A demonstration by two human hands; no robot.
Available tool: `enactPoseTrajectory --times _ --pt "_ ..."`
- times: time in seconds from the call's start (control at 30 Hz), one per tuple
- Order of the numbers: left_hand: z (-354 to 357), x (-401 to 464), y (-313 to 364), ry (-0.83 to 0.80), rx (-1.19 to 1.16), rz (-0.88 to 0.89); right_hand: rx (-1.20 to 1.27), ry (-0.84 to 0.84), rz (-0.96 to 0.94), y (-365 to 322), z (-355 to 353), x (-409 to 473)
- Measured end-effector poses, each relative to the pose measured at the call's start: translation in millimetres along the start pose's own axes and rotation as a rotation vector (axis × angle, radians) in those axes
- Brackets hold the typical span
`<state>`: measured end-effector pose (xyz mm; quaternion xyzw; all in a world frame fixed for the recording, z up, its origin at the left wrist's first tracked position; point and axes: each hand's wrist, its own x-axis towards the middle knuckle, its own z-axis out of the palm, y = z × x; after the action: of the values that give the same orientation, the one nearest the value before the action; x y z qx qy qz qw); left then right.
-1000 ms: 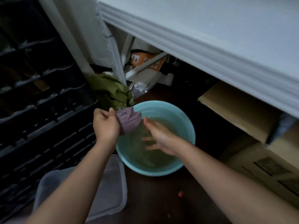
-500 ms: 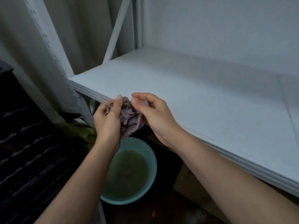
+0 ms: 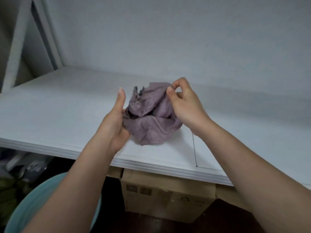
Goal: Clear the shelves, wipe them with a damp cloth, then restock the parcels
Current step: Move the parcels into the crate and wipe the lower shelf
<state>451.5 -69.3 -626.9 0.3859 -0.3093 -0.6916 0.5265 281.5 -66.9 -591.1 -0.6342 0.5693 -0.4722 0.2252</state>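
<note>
A crumpled purple cloth (image 3: pixel 151 120) sits bunched over the white shelf board (image 3: pixel 58 115), its lower folds close to the surface. My left hand (image 3: pixel 117 121) holds the cloth's left side, thumb pointing up and fingers hidden behind the folds. My right hand (image 3: pixel 183 101) pinches the cloth's upper right edge between thumb and forefinger. No parcels lie on the shelf.
A teal basin (image 3: pixel 33 202) stands on the floor under the shelf's front edge, partly behind my left forearm. Cardboard boxes (image 3: pixel 168 197) sit below the shelf. The rack's white upright and brace (image 3: pixel 16 47) rise at the far left. A grey wall backs the shelf.
Both hands have lifted the cloth from over the basin up onto the shelf. My view has risen with them. The cloth is now partly spread between the hands.
</note>
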Motion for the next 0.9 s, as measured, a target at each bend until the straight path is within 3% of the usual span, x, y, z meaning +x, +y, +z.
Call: enactPoseTrajectory --times 0.1,0.2,0.23,0.27,0.33,0.4,0.53,0.67,0.8,0.9 --pt "35.8 6.6 -15.0 -0.158 0.101 -0.048 -0.034 0.157 0.027 17.1 -43.2 13.0" --pt "67.9 21.2 -29.1 -0.219 0.000 -0.087 -0.019 0.371 0.089 39.6 -96.9 24.3" --pt "80.6 26.4 -36.8 -0.195 0.095 -0.073 -0.086 0.419 0.110 47.5 -119.0 25.1" --pt "94.2 31.8 -46.7 -0.123 0.333 -0.029 -0.264 0.434 0.164 55.0 -140.6 22.9" --pt "116.9 39.6 -72.7 0.054 1.000 0.119 -0.768 0.369 0.393 71.9 -170.5 13.8" --pt "125.2 46.1 -100.1 0.134 1.301 0.235 -0.957 0.222 0.551 86.3 -169.5 6.0" --pt "128.7 55.0 -123.2 0.199 1.427 0.328 -0.738 -0.067 0.711 123.3 -120.0 3.9" --pt "134.5 58.7 -121.3 0.241 1.458 0.283 -0.770 -0.082 0.715 143.0 -88.9 -2.6" --pt "160.2 62.6 -128.0 0.301 1.532 0.263 -0.765 -0.105 0.643 167.0 -138.1 -11.8" --pt "207.6 60.6 -148.9 0.149 1.599 0.386 -0.802 -0.063 0.700 193.0 -208.2 -37.6"
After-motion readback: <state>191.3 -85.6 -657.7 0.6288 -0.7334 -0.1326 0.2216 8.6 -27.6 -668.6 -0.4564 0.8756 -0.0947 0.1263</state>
